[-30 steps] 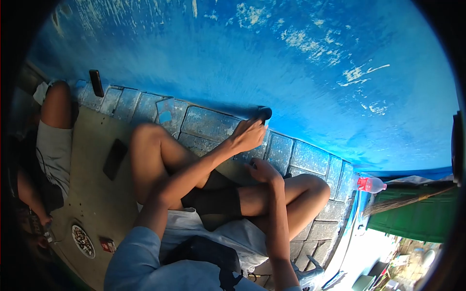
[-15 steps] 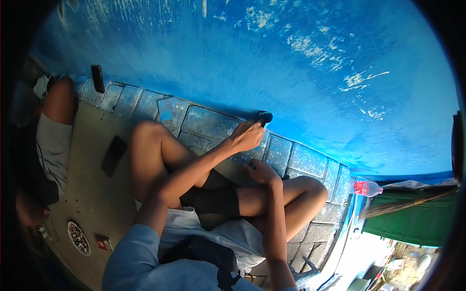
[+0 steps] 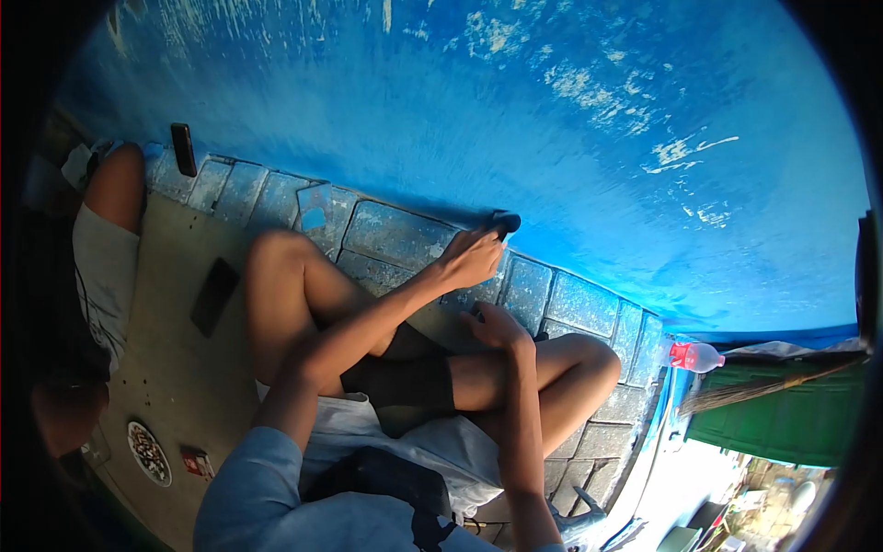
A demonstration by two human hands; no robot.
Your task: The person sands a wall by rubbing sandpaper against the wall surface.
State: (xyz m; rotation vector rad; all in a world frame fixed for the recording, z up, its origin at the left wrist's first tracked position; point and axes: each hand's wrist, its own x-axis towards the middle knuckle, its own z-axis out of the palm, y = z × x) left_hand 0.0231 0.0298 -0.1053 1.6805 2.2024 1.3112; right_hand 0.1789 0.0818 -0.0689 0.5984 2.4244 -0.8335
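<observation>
My left hand (image 3: 472, 258) reaches out to the foot of the blue wall. Its fingers are closed round a small dark object with a rounded end (image 3: 505, 222); the rounded end is up against the wall, just above the paving, and the rest is hidden by the hand. Nearer to me, my right hand (image 3: 503, 327) hangs over my bent leg, the wrist near the knee. Its fingers are curled, with a small dark spot between them that I cannot make out.
The blue wall (image 3: 368, 120) has peeling paint. A phone (image 3: 184, 149) leans against it; another phone (image 3: 214, 296) lies on the mat (image 3: 175, 313). A plate (image 3: 149, 453) and a small red pack (image 3: 196, 462) are nearby. Another person's leg (image 3: 115, 189) is at left, a bottle (image 3: 696, 357) and broom (image 3: 763, 386) at right.
My left hand and the dark object have shifted slightly to the right along the wall. My right hand stays put. At far left, the other person's body has moved a little.
</observation>
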